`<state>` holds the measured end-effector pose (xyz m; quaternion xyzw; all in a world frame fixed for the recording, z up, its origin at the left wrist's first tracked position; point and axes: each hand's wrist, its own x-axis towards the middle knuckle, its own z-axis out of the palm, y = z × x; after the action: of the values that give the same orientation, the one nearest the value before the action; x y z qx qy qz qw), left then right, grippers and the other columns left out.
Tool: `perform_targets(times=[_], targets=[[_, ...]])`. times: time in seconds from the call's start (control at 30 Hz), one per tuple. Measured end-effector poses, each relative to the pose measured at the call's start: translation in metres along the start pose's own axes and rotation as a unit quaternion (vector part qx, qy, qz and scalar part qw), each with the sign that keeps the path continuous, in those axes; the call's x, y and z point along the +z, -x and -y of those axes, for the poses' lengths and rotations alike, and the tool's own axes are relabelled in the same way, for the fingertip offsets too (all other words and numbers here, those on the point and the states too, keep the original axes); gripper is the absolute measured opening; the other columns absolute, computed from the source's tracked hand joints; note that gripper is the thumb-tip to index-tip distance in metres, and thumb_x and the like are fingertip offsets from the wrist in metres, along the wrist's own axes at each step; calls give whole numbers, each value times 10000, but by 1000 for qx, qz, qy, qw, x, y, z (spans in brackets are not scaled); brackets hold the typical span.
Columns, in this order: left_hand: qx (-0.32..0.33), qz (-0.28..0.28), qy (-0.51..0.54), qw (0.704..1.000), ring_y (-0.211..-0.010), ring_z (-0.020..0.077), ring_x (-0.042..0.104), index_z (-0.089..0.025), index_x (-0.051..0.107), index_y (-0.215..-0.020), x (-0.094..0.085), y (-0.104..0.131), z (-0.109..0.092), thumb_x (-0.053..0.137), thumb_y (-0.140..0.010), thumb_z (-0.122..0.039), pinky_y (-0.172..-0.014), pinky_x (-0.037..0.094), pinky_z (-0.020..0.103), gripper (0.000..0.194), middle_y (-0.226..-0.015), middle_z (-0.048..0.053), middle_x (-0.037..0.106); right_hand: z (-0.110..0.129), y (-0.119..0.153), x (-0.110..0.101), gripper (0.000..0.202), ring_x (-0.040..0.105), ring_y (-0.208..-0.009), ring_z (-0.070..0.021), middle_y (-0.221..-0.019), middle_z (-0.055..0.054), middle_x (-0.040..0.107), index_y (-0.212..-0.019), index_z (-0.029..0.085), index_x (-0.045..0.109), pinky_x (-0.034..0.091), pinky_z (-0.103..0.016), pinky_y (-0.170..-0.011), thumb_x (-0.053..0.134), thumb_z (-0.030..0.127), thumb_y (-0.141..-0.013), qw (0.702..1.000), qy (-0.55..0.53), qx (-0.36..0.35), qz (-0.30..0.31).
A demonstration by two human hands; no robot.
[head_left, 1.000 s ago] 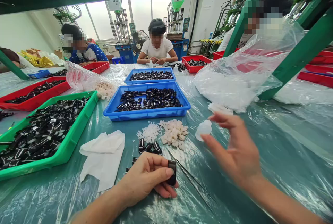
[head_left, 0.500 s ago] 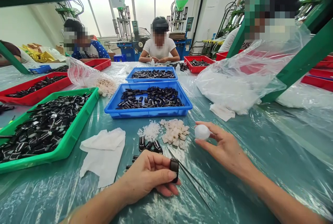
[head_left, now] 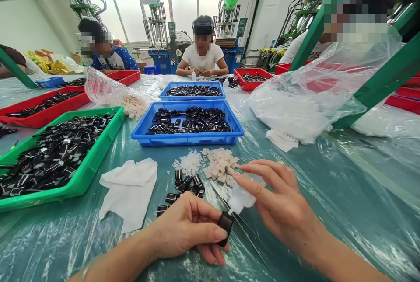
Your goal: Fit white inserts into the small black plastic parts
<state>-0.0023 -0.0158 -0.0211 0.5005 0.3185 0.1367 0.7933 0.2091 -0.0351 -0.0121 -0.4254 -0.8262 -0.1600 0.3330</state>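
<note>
Plastic-covered table (head_left: 344, 186) | blue tray (head_left: 187, 138), green tray (head_left: 82, 181) hold black parts | left hand (head_left: 183, 227) pinches black cap (head_left: 225, 225) | right hand (head_left: 282, 205) grips dropper bottle (head_left: 242, 197) | bare sheet rightward.

Left hand (head_left: 187, 229) curls, thumb and fingers pinched together; right hand (head_left: 282, 205) angles inward, fingers pinched, both forearms reaching in from the near edge

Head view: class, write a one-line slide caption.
Left hand pinches a small black part while right hand tips a white squeeze bottle onto it.
</note>
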Motion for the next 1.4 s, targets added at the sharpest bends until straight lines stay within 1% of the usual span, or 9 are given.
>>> perform_targets(times=[0.13, 0.33, 0.5, 0.73, 1.07, 1.2, 1.4], targets=[[-5, 7, 3, 1000, -564, 108, 637, -71, 691, -756, 0, 0, 1, 656, -711, -276, -500, 487, 146, 213, -649, 59, 636, 6, -1, -2, 354, 519, -975, -224, -972, -77, 631, -993, 212, 615, 371, -394, -792, 412, -11, -809, 1000, 14, -10, -11], [-11, 6, 8, 1000, -554, 105, 636, -68, 696, -769, 1, -1, 1, 668, -696, -274, -492, 486, 142, 221, -661, 64, 641, 8, -1, -4, 319, 527, -981, -213, -975, -69, 647, -992, 226, 617, 360, -400, -815, 409, 33, -847, 999, 27, -22, -17], [-15, 0, 9, 1000, -551, 103, 634, -63, 701, -747, 3, -1, 1, 685, -677, -274, -497, 486, 138, 223, -643, 63, 635, 8, -2, -3, 309, 533, -969, -223, -967, -80, 649, -988, 210, 618, 363, -408, -798, 423, 22, -841, 999, 19, -28, -24], [-21, -9, 15, 1000, -538, 97, 630, -67, 706, -747, 3, 0, 0, 688, -664, -253, -492, 482, 133, 204, -619, 53, 633, 6, -2, -3, 304, 531, -966, -217, -957, -67, 647, -990, 226, 612, 361, -400, -802, 434, 31, -840, 999, 17, -36, -26], [-25, -12, 21, 999, -509, 73, 616, -90, 715, -707, 5, 1, -4, 650, -641, -141, -502, 487, 123, 106, -584, 26, 641, 4, -1, -1, 313, 527, -948, -224, -939, -75, 640, -977, 222, 611, 358, -411, -787, 431, 11, -830, 999, -2, -41, -18], [-23, -17, 17, 999, -511, 78, 619, -90, 712, -697, 6, 0, -4, 650, -633, -139, -499, 486, 128, 102, -584, 25, 641, 2, -2, 0, 309, 526, -941, -222, -940, -73, 640, -968, 219, 607, 363, -405, -779, 429, 9, -828, 999, -10, -44, -25], [-26, -22, 21, 999, -515, 92, 620, -87, 708, -675, 5, 1, -3, 656, -618, -156, -495, 481, 139, 103, -579, 31, 636, 1, -2, -2, 295, 522, -949, -226, -953, -74, 639, -978, 213, 601, 372, -405, -778, 454, 11, -821, 998, -17, -54, -14]])
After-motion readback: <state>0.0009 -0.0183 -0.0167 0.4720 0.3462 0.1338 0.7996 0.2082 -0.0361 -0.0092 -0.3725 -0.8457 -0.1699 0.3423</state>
